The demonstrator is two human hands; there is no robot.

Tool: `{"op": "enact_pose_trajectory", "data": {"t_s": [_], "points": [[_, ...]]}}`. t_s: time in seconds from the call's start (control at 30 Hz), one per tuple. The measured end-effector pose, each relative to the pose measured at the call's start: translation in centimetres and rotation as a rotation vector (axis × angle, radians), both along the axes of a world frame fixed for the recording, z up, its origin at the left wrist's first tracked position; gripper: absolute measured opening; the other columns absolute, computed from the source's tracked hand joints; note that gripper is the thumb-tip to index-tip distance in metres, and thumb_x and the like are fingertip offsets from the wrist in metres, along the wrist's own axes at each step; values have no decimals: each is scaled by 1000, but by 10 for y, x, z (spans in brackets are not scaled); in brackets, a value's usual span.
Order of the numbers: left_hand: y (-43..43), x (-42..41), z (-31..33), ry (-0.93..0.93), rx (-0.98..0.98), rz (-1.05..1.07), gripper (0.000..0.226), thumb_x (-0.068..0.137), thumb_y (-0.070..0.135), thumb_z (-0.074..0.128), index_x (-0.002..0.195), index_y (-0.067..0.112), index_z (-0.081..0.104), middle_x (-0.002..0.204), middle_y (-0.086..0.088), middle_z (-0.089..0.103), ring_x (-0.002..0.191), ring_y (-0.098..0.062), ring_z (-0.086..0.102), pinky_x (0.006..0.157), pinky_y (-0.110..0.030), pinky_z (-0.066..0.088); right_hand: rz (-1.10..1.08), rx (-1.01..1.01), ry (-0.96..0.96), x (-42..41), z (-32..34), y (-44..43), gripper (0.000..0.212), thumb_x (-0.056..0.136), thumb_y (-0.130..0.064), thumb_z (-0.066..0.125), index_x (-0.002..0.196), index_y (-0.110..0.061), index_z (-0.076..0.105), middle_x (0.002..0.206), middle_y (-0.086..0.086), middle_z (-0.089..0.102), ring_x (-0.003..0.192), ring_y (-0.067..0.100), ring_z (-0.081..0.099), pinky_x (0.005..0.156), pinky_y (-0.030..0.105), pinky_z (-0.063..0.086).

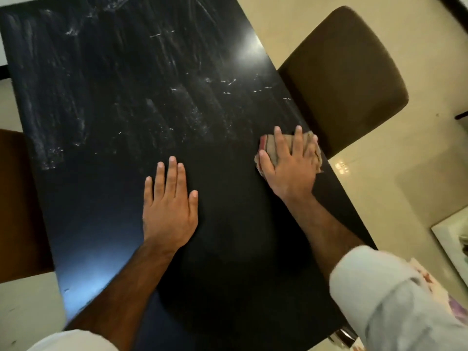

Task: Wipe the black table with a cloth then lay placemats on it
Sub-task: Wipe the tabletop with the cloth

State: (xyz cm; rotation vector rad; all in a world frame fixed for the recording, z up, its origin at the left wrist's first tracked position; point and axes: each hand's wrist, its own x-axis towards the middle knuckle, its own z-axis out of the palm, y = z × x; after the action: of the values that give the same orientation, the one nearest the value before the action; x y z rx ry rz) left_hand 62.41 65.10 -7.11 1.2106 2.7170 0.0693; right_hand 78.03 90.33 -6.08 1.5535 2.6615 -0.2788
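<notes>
Wiping step. My right hand (pixel 288 164) presses flat, fingers spread, on the wadded cloth (pixel 313 144) at the table's (pixel 114 79) right edge. Left hand (pixel 169 206) lies flat, empty, mid-table. Smears show toward the far edge, so I judge the next sweep belongs there. No placemats laid yet.

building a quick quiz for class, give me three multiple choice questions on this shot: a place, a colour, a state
1. Where is the cloth? A) by the table right edge, under the right hand B) draped over the near edge C) at the far left corner
2. What colour is the chair on the right? A) white B) blue C) brown
3. How is the left hand? A) gripping the cloth B) flat on the table, fingers straight C) lifted, curled in a fist

Answers: 1 A, the right hand presses it down there; 2 C, its seat is brown; 3 B, the palm lies on the black top.
</notes>
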Motion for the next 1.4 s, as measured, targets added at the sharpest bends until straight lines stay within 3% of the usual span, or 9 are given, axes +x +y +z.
{"op": "enact_pose_trajectory", "data": {"t_s": [0.17,0.3,0.47,0.63,0.77,0.9,1.07,1.27,1.4], "points": [[3,3,-1,-2,-11,12,75,112,52,16,175,13,10,185,-6,-2,171,-28,-2,137,-58,11,102,-9,43,-56,-2,6,79,102,-80,29,172,-46,17,184,7,9,167,50,-1,130,70,20],[4,4,2,-4,-9,12,75,112,52,16,175,13,11,185,-6,-1,171,-28,-1,136,-59,13,208,-85,17,6,6,-37,80,102,-82,31,172,-51,6,184,0,-3,168,43,-9,130,68,14],[5,3,2,9,-4,10,74,113,51,17,175,11,12,185,-7,-1,171,-29,-1,136,-59,13,21,-82,-32,67,7,-21,81,102,-85,28,172,-51,4,184,-3,-6,169,39,-10,129,65,12],[5,3,0,24,-17,13,74,113,50,17,175,11,9,185,-7,-2,171,-29,-2,136,-59,12,13,-21,55,0,-5,65,80,103,-83,25,172,-45,13,184,2,9,168,43,8,129,70,25],[4,2,-2,18,-13,15,74,113,51,16,175,13,8,185,-6,-3,171,-28,-2,137,-59,12,100,-8,45,-27,-4,63,78,104,-82,25,173,-47,13,185,3,4,169,44,-3,132,68,13],[4,2,-2,13,-5,10,74,113,51,16,175,12,10,185,-7,-1,171,-29,-1,136,-59,13,206,-97,23,42,7,6,80,103,-82,33,171,-54,3,184,-5,-9,169,38,-12,128,64,7],[3,-1,-3,3,-24,9,75,113,52,12,175,12,9,185,-7,-3,171,-28,-4,137,-58,11,37,-119,-81,107,12,-12,84,98,-88,26,170,-55,-2,184,-2,-10,169,41,-9,130,71,18],[3,-1,-3,-3,-31,11,74,113,51,15,176,13,5,184,-6,-6,171,-27,-7,137,-57,9,29,-25,35,-26,0,36,80,102,-82,24,173,-48,8,184,8,3,167,50,-2,130,72,17],[1,-3,-2,-49,-27,15,76,112,51,14,175,12,-2,184,-8,-13,170,-25,-13,138,-55,8,200,30,54,-115,-5,-26,79,102,-78,31,172,-43,22,182,15,13,165,54,5,128,68,23]]}}
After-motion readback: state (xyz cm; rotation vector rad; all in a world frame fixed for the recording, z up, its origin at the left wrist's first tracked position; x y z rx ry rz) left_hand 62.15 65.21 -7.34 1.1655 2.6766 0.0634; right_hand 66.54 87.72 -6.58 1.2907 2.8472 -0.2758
